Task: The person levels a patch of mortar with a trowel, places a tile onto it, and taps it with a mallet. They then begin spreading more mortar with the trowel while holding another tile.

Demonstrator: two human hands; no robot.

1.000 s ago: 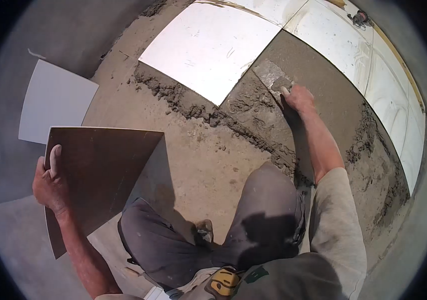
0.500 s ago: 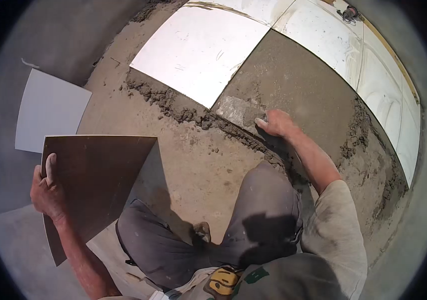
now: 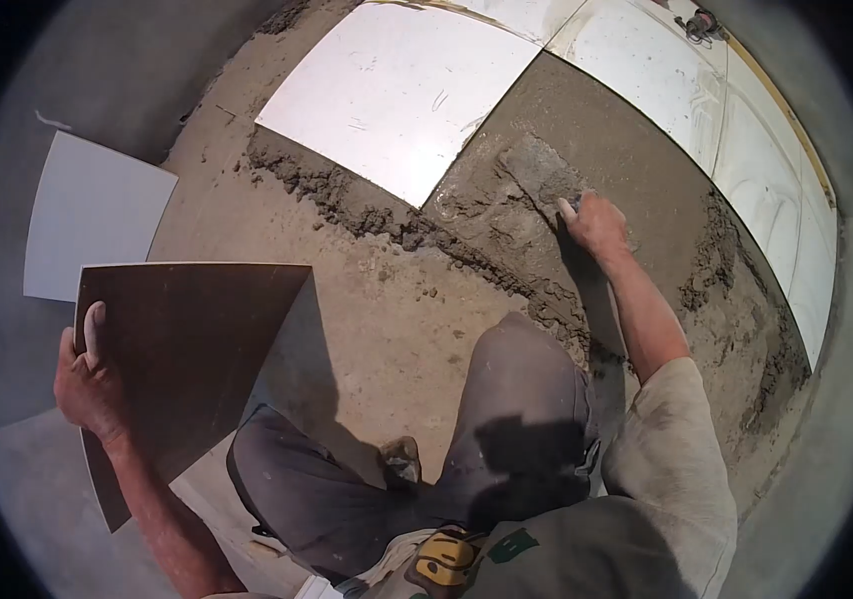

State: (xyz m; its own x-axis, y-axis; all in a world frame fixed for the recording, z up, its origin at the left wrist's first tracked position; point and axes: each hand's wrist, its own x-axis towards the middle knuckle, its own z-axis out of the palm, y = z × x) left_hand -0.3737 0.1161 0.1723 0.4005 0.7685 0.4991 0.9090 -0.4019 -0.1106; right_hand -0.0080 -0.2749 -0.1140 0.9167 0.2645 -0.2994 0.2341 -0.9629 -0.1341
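My left hand (image 3: 92, 387) is closed on the edge of a large square tile (image 3: 182, 349), held tilted up at my left with its brown back showing. My right hand (image 3: 598, 226) grips a trowel (image 3: 546, 170), its handle mostly hidden in my fingers. The trowel's grey, mortar-smeared blade lies against the wet mortar bed (image 3: 636, 160). Beside that bed is a laid white tile (image 3: 402, 95), whose near corner is close to freshly roughened mortar. A ridge of crumbly mortar (image 3: 367, 215) runs along the tile's near edge.
More white laid tiles (image 3: 636, 60) line the far and right sides. A small dark power tool (image 3: 701, 25) lies on them at the top right. Another tile (image 3: 97, 215) leans at the left wall. Bare concrete floor (image 3: 397, 329) stretches before my knees.
My right hand has moved the trowel up and to the right, away from the laid tile's corner, leaving the mortar there rougher. My left hand still holds its tile in nearly the same place.
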